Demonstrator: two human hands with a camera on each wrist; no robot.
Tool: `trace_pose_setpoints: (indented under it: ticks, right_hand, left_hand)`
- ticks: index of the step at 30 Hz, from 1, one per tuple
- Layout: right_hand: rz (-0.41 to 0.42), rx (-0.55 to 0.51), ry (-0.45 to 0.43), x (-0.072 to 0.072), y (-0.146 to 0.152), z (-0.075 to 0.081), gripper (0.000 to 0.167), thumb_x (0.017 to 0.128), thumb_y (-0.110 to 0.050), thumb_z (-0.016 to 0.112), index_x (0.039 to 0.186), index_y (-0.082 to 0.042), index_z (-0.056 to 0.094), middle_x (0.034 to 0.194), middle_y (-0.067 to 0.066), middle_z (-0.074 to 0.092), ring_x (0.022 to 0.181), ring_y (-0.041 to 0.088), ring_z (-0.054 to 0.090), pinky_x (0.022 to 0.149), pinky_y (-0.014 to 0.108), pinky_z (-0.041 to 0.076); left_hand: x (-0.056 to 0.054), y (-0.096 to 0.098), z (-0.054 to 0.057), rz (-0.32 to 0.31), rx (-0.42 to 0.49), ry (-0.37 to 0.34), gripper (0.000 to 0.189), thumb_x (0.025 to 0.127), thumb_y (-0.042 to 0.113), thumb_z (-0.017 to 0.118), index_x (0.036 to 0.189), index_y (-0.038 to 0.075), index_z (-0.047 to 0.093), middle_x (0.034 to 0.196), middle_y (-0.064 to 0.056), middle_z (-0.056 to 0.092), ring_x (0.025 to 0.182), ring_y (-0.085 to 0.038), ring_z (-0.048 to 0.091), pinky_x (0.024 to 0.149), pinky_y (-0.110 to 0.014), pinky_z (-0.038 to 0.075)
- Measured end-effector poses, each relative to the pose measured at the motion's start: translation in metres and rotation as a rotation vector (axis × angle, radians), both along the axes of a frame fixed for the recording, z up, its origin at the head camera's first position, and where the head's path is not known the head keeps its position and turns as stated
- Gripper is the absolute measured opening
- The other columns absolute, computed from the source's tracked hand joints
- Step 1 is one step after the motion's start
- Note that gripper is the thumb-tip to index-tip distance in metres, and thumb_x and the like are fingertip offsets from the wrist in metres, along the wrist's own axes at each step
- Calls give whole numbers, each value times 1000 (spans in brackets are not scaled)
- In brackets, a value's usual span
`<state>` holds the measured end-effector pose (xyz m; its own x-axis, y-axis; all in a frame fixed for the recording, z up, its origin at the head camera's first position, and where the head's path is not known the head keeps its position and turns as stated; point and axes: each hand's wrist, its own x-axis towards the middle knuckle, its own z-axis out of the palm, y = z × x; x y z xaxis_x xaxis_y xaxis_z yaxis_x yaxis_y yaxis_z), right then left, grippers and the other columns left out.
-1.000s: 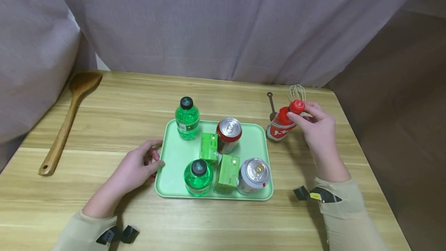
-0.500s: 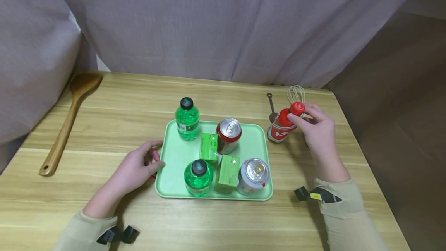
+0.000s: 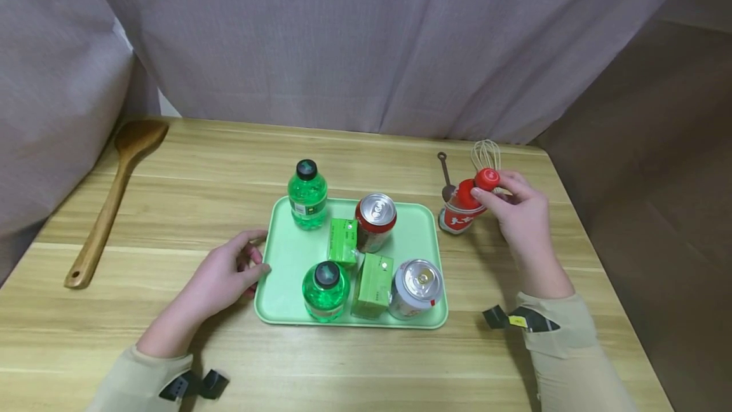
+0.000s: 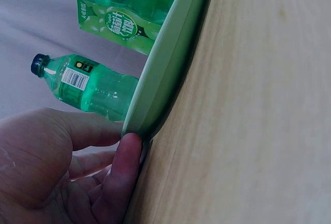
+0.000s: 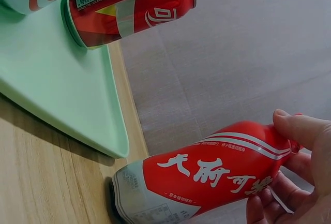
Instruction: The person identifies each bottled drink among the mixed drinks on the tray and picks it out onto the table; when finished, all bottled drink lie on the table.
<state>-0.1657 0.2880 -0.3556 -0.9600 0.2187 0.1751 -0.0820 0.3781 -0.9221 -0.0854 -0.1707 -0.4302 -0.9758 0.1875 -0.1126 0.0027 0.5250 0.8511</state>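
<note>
My left hand (image 3: 223, 272) holds the left rim of a pale green tray (image 3: 286, 285) between thumb and fingers; the left wrist view shows the fingertips at the rim (image 4: 155, 84). To the right of the tray, my right hand (image 3: 523, 212) pinches the neck of a red-labelled cola bottle (image 5: 207, 175) just under its red cap. The bottle's base is at the wooden table. On the tray stand two green drink bottles (image 3: 307, 196) (image 3: 326, 294), two green cartons (image 3: 343, 240) (image 3: 373, 285), a red can (image 3: 376, 221) and a silver-white can (image 3: 417, 288).
Behind the cola bottle lie a whisk (image 3: 486, 154), partly hidden, and a small dark spoon (image 3: 445, 173). A long wooden spatula (image 3: 114, 202) lies at the table's left. Grey curtain (image 3: 366, 43) hangs along the back edge; a brown cloth (image 3: 652, 145) borders the right.
The cola bottle and my right hand have shifted very slightly, the cap a touch lower in the head view. My left hand and the tray stay where they were.
</note>
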Motion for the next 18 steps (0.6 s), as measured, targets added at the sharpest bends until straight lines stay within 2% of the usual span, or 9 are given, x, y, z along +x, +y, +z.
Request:
trace_pose_setpoints:
  ticks: [7, 18]
  right_hand:
    - [14, 29, -23, 0, 0, -1, 41, 90, -22, 82, 127, -4, 73, 113, -6, 63, 111, 12, 57, 88, 13, 52]
    - [17, 51, -21, -1, 1, -2, 42, 92, -24, 80, 128, -4, 72, 114, -8, 62, 111, 11, 58, 89, 13, 52]
  left_hand:
    - [0, 0, -1, 4, -11, -4, 57, 95, 7, 70, 148, 4, 49, 98, -10, 60, 66, -18, 61, 51, -31, 57]
    - [0, 0, -1, 8, -6, 0, 57, 95, 7, 70, 148, 5, 49, 97, -11, 60, 65, -18, 61, 51, -31, 57]
